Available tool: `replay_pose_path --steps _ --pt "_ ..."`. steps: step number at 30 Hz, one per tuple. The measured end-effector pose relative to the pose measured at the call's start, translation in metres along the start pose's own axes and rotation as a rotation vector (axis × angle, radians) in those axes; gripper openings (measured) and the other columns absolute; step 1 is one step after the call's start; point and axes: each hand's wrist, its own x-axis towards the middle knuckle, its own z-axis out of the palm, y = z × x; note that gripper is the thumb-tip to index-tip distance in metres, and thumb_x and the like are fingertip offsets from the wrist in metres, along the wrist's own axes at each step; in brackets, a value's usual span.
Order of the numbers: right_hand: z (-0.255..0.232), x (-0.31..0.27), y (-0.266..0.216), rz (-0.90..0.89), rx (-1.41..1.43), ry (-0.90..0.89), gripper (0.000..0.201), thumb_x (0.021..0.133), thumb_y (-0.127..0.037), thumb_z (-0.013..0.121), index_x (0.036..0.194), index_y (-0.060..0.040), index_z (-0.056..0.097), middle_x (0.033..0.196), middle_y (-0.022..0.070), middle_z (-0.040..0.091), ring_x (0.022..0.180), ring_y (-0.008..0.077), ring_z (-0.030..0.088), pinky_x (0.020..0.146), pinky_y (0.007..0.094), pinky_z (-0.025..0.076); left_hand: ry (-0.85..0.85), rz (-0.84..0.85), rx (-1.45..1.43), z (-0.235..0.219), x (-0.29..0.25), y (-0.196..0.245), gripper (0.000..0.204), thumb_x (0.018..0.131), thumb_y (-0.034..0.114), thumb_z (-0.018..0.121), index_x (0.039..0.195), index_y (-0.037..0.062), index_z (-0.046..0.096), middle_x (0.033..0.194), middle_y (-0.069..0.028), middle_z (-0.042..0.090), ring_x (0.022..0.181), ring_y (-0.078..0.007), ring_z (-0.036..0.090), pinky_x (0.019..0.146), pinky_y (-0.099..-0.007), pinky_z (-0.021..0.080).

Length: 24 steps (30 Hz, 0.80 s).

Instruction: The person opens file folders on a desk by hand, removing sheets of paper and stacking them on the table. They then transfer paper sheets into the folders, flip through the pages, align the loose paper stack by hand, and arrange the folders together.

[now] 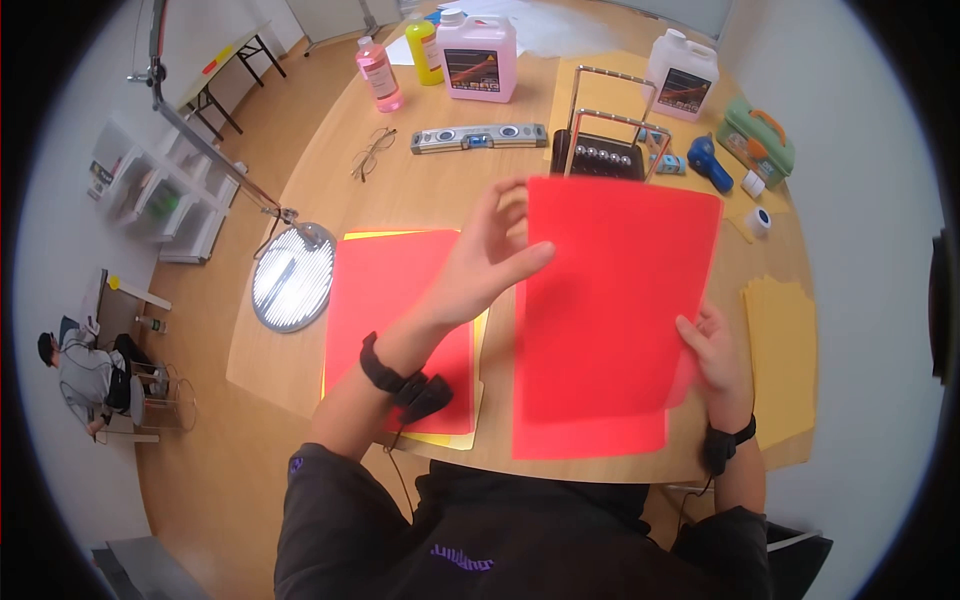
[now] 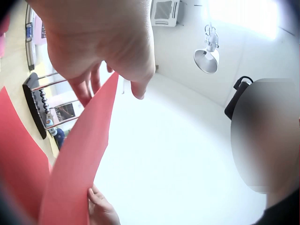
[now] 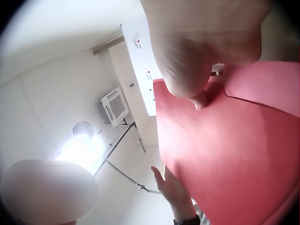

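Note:
Red sheets (image 1: 620, 300) are held up above the table's front part, one raised over another whose lower edge shows beneath. My right hand (image 1: 715, 355) grips their right edge, thumb on the front face. At the upper left edge is my left hand (image 1: 495, 250), thumb extended and fingers loosely bent; in the left wrist view the raised red sheet (image 2: 82, 154) reaches up to that hand (image 2: 101, 47). The right wrist view shows my right hand (image 3: 206, 51) with its thumb against the red sheet (image 3: 220, 140). A stack of red sheets (image 1: 400, 300) with yellow ones lies left.
Yellow sheets (image 1: 780, 360) lie at the right edge. Behind stand a Newton's cradle (image 1: 600, 155), a level (image 1: 480, 138), glasses (image 1: 373, 152), bottles (image 1: 380, 75), jugs (image 1: 478, 60), a blue tool (image 1: 708, 165) and a green case (image 1: 755, 140). A round lamp (image 1: 293, 278) is left.

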Motion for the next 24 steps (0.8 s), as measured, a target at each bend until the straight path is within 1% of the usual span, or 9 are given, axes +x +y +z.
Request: replay_pose_path --steps 3,4,6,7,9,14,16,21,24 --pt "0.027 -0.002 0.005 -0.027 0.232 0.041 0.044 0.101 -0.005 0.062 0.143 0.0004 0.052 0.136 0.0110 0.063 0.125 0.0187 0.060 0.106 0.0331 0.049 -0.009 -0.551 0.321 -0.016 -0.028 -0.010 0.072 0.099 0.013 0.069 0.157 0.0026 0.028 0.145 -0.0162 0.051 0.130 -0.0222 0.054 0.105 -0.0404 0.049" --pt "0.039 -0.003 0.007 -0.023 0.238 0.045 0.044 0.101 -0.005 0.062 0.143 0.0004 0.052 0.136 0.0110 0.063 0.125 0.0187 0.060 0.106 0.0331 0.049 -0.011 -0.559 0.323 -0.019 -0.040 -0.017 0.072 0.099 0.013 0.069 0.157 0.0026 0.028 0.145 -0.0162 0.051 0.130 -0.0222 0.054 0.105 -0.0404 0.049" --pt "0.057 -0.011 0.007 0.094 0.183 0.013 0.039 0.100 -0.006 0.063 0.138 -0.0012 0.055 0.131 0.0097 0.065 0.119 0.0168 0.062 0.103 0.0316 0.050 -0.009 -0.326 0.142 -0.019 -0.065 -0.023 0.072 0.100 0.007 0.066 0.158 -0.0013 0.025 0.147 -0.0168 0.050 0.130 -0.0204 0.055 0.105 -0.0372 0.049" --pt "0.059 -0.014 0.001 0.100 0.194 0.026 0.039 0.100 -0.006 0.063 0.138 -0.0012 0.055 0.131 0.0097 0.065 0.119 0.0168 0.062 0.103 0.0316 0.050 0.171 -0.423 0.174 -0.023 -0.080 -0.016 0.071 0.100 0.006 0.066 0.157 -0.0040 0.024 0.143 -0.0145 0.053 0.126 -0.0180 0.056 0.104 -0.0334 0.049" --pt "0.056 -0.014 -0.016 0.214 -0.203 -0.266 0.034 0.100 -0.006 0.063 0.133 -0.0019 0.057 0.122 0.0088 0.067 0.110 0.0141 0.063 0.098 0.0301 0.051 0.359 -0.349 0.246 -0.050 -0.108 -0.008 0.064 0.100 0.002 0.064 0.153 -0.0019 0.030 0.134 -0.0128 0.060 0.120 -0.0178 0.060 0.102 -0.0331 0.051" --pt "0.028 -0.011 0.005 0.159 -0.288 -0.177 0.031 0.098 -0.006 0.066 0.127 -0.0016 0.059 0.111 0.0077 0.069 0.102 0.0124 0.064 0.092 0.0276 0.051 0.483 -0.253 0.444 -0.136 -0.162 0.019 0.051 0.100 0.006 0.066 0.144 0.0041 0.042 0.112 -0.0100 0.069 0.097 -0.0162 0.068 0.084 -0.0282 0.055" --pt "0.031 -0.010 0.010 0.142 -0.331 -0.147 0.033 0.096 -0.007 0.067 0.127 -0.0017 0.059 0.108 0.0083 0.070 0.100 0.0142 0.065 0.091 0.0277 0.051 0.563 -0.338 0.968 -0.153 -0.182 0.023 0.045 0.100 0.008 0.066 0.140 0.0030 0.046 0.115 -0.0111 0.069 0.097 -0.0163 0.067 0.081 -0.0282 0.053" --pt "0.039 -0.012 -0.008 -0.349 -1.330 -0.101 0.058 0.086 -0.025 0.079 0.135 -0.0040 0.057 0.138 0.0202 0.054 0.129 0.0387 0.050 0.111 0.0457 0.041 0.565 -0.291 1.545 -0.165 -0.201 0.001 0.054 0.092 0.016 0.074 0.137 0.0002 0.050 0.123 -0.0196 0.054 0.121 -0.0351 0.049 0.102 -0.0447 0.044" --pt "0.030 -0.015 0.003 -0.268 -1.391 -0.170 0.069 0.086 -0.035 0.079 0.143 -0.0058 0.052 0.153 0.0209 0.038 0.141 0.0426 0.036 0.118 0.0503 0.031 0.479 -0.109 1.702 -0.125 -0.179 0.014 0.055 0.091 0.016 0.074 0.138 -0.0003 0.050 0.126 -0.0210 0.052 0.120 -0.0376 0.050 0.103 -0.0469 0.044"
